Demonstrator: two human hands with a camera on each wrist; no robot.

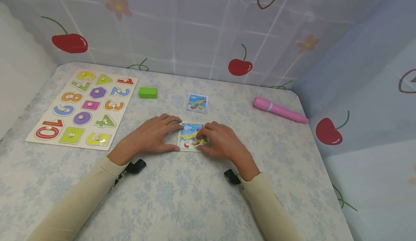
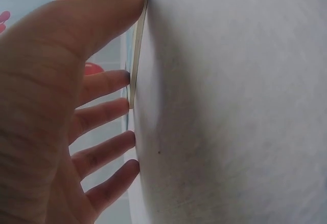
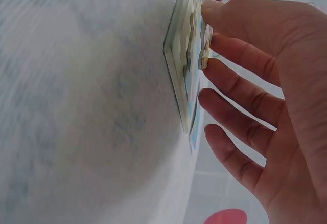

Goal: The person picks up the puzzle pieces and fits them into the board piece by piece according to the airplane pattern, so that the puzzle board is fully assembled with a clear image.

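A small jigsaw puzzle board (image 1: 189, 128) with an airplane picture lies flat in the middle of the table. My left hand (image 1: 155, 133) is at its left side, thumb and fingertips touching the edge; in the left wrist view the thumb (image 2: 115, 12) lies against the board's rim and the fingers are spread. Over the board's right part, my right hand (image 1: 221, 140) pinches a puzzle piece (image 1: 200, 142). The right wrist view shows this piece (image 3: 205, 47) between thumb and fingertips, just above the board (image 3: 176, 63). My right fingers hide part of the picture.
Behind the board lies an airplane picture card (image 1: 197, 103). To its left stands a green block (image 1: 147, 92). A number-and-shape peg board (image 1: 73, 105) lies at the left, and a pink marker-shaped object (image 1: 281, 110) at the right. A printed curtain (image 1: 201, 28) borders the back.
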